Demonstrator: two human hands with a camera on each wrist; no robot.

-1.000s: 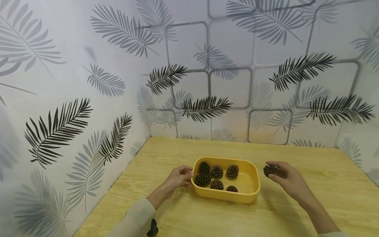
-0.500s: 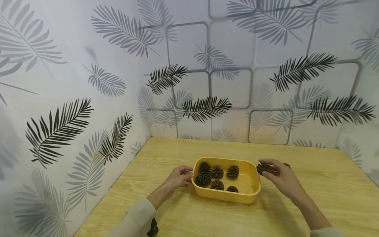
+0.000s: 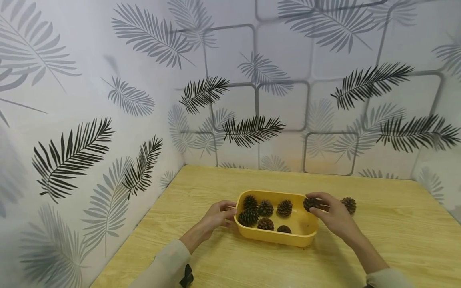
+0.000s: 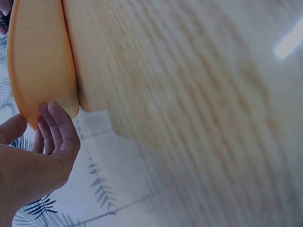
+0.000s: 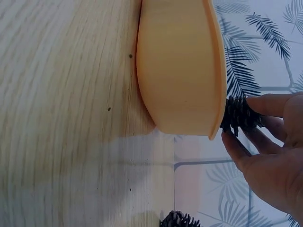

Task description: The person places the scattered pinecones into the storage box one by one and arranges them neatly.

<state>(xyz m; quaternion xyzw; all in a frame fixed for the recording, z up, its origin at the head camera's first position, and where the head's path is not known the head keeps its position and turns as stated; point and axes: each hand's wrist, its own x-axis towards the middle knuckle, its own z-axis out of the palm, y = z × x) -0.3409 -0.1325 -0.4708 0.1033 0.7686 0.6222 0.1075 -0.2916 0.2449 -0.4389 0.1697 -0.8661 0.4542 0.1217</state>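
Observation:
A yellow plastic container (image 3: pixel 273 237) with rounded corners stands on the table and has several brown pine cones (image 3: pixel 265 224) inside, mostly toward its left. At the left end, my left hand (image 3: pixel 217 216) holds the container, its thumb at the rim and its fingers against the outer wall (image 4: pixel 45 56). My right hand (image 3: pixel 335 216) pinches another pine cone (image 3: pixel 309 204) between thumb and fingers. In the right wrist view that held cone (image 5: pixel 238 115) is right by the container's rim; whether it touches is unclear.
One more pine cone (image 3: pixel 348 205) lies on the wooden table (image 3: pixel 389 216), right of the container and behind my right hand. Leaf-patterned walls (image 3: pixel 266 152) border the table at the back and left. A small black object (image 3: pixel 186 276) is beside my left sleeve.
My right hand has moved left with its pine cone, from beside the container to above its right rim. The cone on the table has come into sight. My left hand has stayed put.

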